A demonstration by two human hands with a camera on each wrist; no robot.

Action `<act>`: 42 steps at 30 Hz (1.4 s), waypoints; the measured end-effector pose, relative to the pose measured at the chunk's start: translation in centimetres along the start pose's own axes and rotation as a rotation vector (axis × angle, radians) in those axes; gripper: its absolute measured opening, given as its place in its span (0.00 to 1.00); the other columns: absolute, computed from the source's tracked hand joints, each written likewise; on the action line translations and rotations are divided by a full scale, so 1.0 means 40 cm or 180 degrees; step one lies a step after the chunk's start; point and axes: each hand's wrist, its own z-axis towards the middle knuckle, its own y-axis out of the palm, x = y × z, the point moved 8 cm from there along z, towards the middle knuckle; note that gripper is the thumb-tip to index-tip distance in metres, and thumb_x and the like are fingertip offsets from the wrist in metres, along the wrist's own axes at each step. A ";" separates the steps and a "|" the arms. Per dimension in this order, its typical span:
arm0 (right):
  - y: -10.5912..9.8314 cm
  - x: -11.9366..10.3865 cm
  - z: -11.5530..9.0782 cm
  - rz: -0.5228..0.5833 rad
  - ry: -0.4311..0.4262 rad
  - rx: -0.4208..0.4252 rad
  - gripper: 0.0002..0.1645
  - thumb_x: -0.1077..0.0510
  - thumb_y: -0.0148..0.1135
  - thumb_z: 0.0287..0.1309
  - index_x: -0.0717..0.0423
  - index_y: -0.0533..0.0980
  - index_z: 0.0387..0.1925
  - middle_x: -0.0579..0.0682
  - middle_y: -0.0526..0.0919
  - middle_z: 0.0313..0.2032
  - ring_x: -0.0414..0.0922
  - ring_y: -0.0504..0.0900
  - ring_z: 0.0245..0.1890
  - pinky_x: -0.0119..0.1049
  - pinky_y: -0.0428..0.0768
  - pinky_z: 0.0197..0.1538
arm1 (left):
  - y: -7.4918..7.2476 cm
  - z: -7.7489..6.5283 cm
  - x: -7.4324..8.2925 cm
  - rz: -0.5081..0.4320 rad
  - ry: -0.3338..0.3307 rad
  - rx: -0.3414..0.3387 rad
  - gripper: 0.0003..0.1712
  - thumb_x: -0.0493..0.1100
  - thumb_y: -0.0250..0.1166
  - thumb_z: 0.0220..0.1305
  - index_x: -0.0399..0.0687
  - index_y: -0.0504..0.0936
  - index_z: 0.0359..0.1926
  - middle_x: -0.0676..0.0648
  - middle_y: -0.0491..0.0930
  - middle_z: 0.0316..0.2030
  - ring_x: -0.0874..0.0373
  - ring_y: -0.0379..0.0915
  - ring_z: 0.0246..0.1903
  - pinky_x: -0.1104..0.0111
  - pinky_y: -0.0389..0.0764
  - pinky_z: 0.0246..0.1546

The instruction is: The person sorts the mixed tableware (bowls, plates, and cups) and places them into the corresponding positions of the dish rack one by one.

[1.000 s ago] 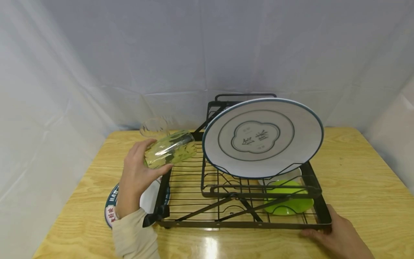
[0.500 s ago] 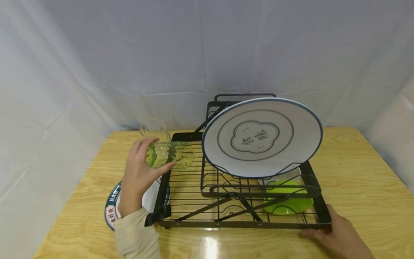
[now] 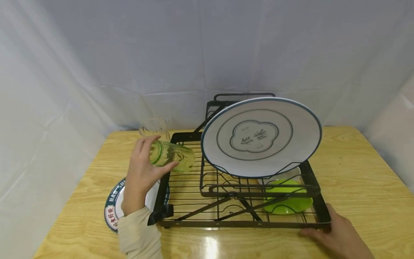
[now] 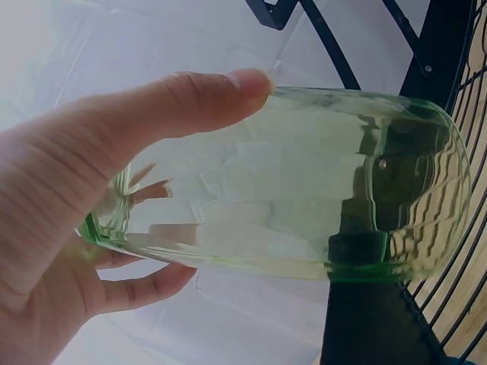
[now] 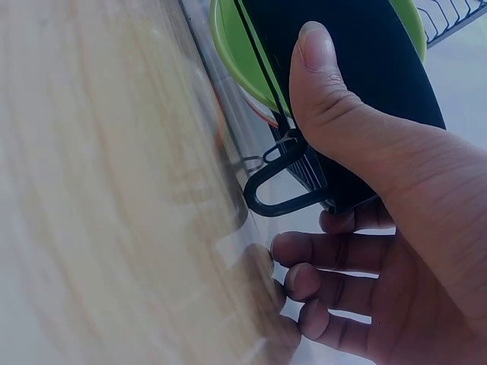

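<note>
My left hand (image 3: pixel 142 169) holds a pale green drinking glass (image 3: pixel 181 156) between thumb and fingers. The glass lies on its side in the air above the left end of a black dish rack (image 3: pixel 239 225), its thick base toward the palm. In the left wrist view the thumb lies along the wall of the glass, and its rim end faces the rack wires. My right hand (image 3: pixel 339 233) grips the rack's front right corner. In the right wrist view its thumb (image 5: pixel 316 65) presses the black side panel, with the fingers curled below.
A large white plate (image 3: pixel 258 136) with a blue rim leans on the rack's upper tier. Beneath it a green bowl (image 3: pixel 288 205) and a white dish sit on the lower tier. A patterned plate (image 3: pixel 111 205) lies left of the rack; a clear glass (image 3: pixel 153 124) stands behind my left hand.
The green glass has tipped from mouth end raised, through level, to mouth end slightly lowered. My left hand has shifted a little right; the right hand keeps its place on the rack.
</note>
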 end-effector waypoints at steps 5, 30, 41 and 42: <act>0.001 0.000 0.000 0.0017 -0.0019 0.0006 0.55 0.38 0.74 0.43 0.74 0.62 0.57 0.73 0.78 0.45 0.70 0.78 0.44 0.61 0.77 0.44 | 0.013 0.002 0.004 -0.0008 -0.0015 -0.0066 0.51 0.44 0.83 0.36 0.39 0.68 0.63 0.36 0.67 0.56 0.39 0.67 0.55 0.45 0.70 0.57; 0.004 0.005 0.000 0.0029 -0.0052 0.0041 0.54 0.39 0.75 0.42 0.74 0.62 0.57 0.73 0.78 0.45 0.71 0.78 0.45 0.61 0.77 0.43 | 0.106 0.012 -0.003 -0.0339 -0.0828 -0.0528 0.54 0.50 0.79 0.45 0.38 0.49 0.59 0.34 0.59 0.52 0.39 0.63 0.55 0.50 0.68 0.59; 0.004 0.002 0.000 0.0019 -0.0010 -0.0005 0.55 0.38 0.74 0.43 0.73 0.62 0.57 0.74 0.77 0.46 0.71 0.77 0.45 0.62 0.77 0.44 | 0.062 0.007 0.025 -0.0003 -0.0596 -0.0441 0.32 0.51 0.76 0.51 0.42 0.59 0.28 0.40 0.55 0.45 0.49 0.61 0.35 0.59 0.68 0.35; 0.004 0.003 0.001 0.0016 -0.0003 -0.0012 0.55 0.38 0.74 0.43 0.73 0.62 0.58 0.74 0.77 0.46 0.71 0.77 0.45 0.62 0.77 0.44 | 0.060 0.005 0.028 0.0027 -0.0592 -0.0503 0.30 0.51 0.75 0.52 0.42 0.61 0.26 0.39 0.56 0.47 0.48 0.63 0.35 0.59 0.68 0.35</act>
